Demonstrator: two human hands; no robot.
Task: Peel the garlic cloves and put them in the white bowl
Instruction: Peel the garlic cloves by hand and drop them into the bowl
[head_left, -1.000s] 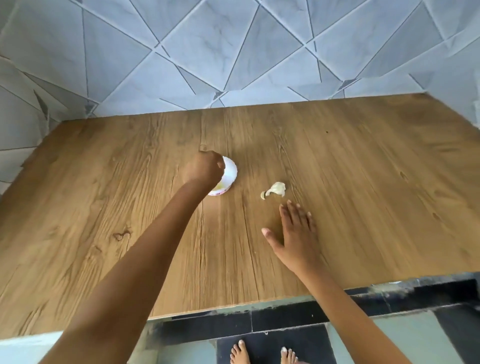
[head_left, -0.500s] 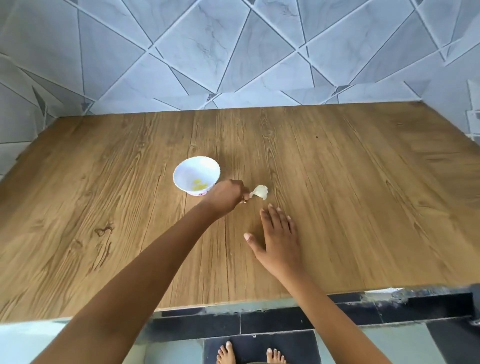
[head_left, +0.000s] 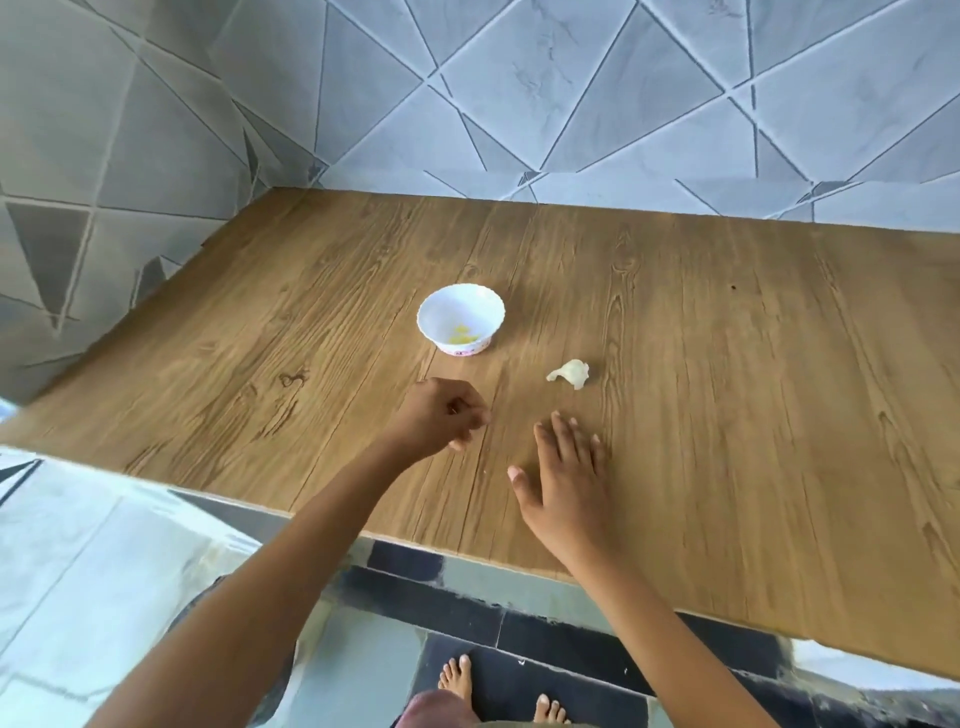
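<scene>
The white bowl stands on the wooden table, with a few yellowish peeled garlic cloves at its bottom. A scrap of pale garlic skin lies to the right of the bowl. My left hand hovers over the table in front of the bowl, its fingers curled in, and I see nothing in it. My right hand lies flat on the table with straight fingers, a little short of the skin and not touching it.
A grey tiled wall runs behind and to the left of the table. The table's front edge runs slantwise below my hands. Below it are a dark tiled floor and my bare feet.
My left hand has pulled back from the bowl, past the garlic skin, toward me. The right hand has stayed flat on the table. The view has tilted and swung left.
</scene>
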